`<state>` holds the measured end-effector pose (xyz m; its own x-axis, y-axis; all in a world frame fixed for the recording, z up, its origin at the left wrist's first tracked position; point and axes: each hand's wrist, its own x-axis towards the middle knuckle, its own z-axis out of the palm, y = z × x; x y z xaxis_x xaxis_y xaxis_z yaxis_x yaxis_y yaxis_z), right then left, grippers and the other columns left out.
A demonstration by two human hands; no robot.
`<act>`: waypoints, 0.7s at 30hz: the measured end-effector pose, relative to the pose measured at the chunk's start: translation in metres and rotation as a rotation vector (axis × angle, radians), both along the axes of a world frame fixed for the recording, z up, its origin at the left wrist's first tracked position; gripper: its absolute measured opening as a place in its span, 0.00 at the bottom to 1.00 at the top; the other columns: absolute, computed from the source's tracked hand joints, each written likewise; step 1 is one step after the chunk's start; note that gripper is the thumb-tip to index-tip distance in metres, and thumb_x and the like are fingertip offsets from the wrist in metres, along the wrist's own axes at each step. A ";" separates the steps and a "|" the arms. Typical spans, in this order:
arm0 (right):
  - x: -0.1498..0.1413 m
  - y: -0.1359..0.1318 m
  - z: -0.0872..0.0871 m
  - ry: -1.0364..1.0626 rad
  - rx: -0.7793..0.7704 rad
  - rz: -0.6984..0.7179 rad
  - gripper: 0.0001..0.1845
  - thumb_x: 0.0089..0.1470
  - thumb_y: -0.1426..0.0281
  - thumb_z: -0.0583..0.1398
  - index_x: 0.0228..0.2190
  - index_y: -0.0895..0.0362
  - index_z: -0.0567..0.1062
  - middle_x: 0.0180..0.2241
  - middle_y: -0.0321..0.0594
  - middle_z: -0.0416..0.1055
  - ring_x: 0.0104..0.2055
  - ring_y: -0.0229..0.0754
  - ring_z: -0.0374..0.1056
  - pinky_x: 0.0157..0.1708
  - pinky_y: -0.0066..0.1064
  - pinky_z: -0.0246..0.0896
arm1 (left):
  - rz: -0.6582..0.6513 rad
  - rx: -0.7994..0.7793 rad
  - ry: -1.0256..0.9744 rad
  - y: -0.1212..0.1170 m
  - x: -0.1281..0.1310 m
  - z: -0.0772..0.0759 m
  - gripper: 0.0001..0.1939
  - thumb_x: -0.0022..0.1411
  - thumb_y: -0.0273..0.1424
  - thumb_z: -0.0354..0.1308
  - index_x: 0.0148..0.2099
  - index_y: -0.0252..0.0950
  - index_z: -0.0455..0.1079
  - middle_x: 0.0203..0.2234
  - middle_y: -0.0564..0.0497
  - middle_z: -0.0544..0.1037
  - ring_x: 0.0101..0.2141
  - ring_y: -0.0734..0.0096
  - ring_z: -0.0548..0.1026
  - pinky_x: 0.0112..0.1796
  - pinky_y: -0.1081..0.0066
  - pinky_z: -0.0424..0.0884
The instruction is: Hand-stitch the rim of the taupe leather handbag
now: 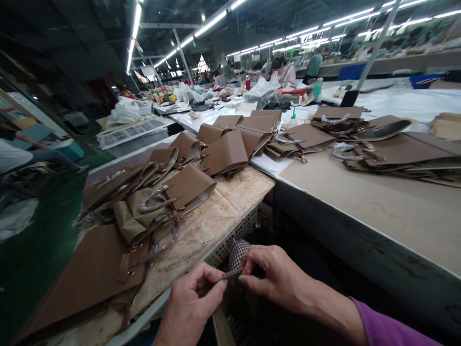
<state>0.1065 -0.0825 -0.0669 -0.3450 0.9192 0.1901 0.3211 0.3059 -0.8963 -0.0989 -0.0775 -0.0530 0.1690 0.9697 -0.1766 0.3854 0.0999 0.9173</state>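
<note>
Between my two hands stretches a thin, narrow brownish strip [232, 274], level and short. My left hand [194, 300] pinches its left end between thumb and forefinger. The other end sits in the pinch of my right hand [268, 274], whose wrist leads to a purple sleeve. What the strip belongs to, I cannot make out. Just behind the fingers shows a black-and-white checked cloth [238, 252]. Nearest on the left lies a large brown handbag [90, 274] with a strap and metal fittings. Past it, a smaller brown bag [189, 185] has handles wrapped in clear plastic.
More brown bags [226, 151] crowd the worn wooden table [223, 202]. A stack of bags [406, 149] lies on the tan worktop [360, 197] to the right. A perforated basket [248, 221] is below the table edge. People work farther back; a seated person is left.
</note>
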 end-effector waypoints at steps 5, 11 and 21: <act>-0.003 0.002 -0.002 -0.019 -0.058 -0.050 0.08 0.47 0.76 0.62 0.23 0.57 0.68 0.28 0.35 0.74 0.28 0.36 0.67 0.29 0.25 0.58 | -0.004 -0.020 -0.020 0.000 0.001 0.003 0.09 0.52 0.35 0.63 0.25 0.35 0.72 0.20 0.55 0.75 0.23 0.72 0.71 0.26 0.78 0.66; -0.005 0.003 0.001 0.010 -0.153 -0.071 0.09 0.47 0.76 0.63 0.26 0.56 0.65 0.26 0.32 0.71 0.27 0.35 0.64 0.27 0.24 0.56 | -0.003 -0.051 -0.049 0.002 -0.001 0.003 0.08 0.51 0.34 0.63 0.25 0.35 0.71 0.20 0.53 0.76 0.24 0.71 0.73 0.27 0.77 0.68; -0.011 0.008 0.004 0.065 -0.191 -0.058 0.14 0.47 0.79 0.63 0.37 0.57 0.70 0.28 0.32 0.72 0.29 0.36 0.65 0.29 0.26 0.58 | -0.329 -0.117 0.082 0.020 -0.007 0.022 0.05 0.58 0.32 0.60 0.38 0.39 0.72 0.31 0.54 0.74 0.34 0.69 0.74 0.35 0.75 0.69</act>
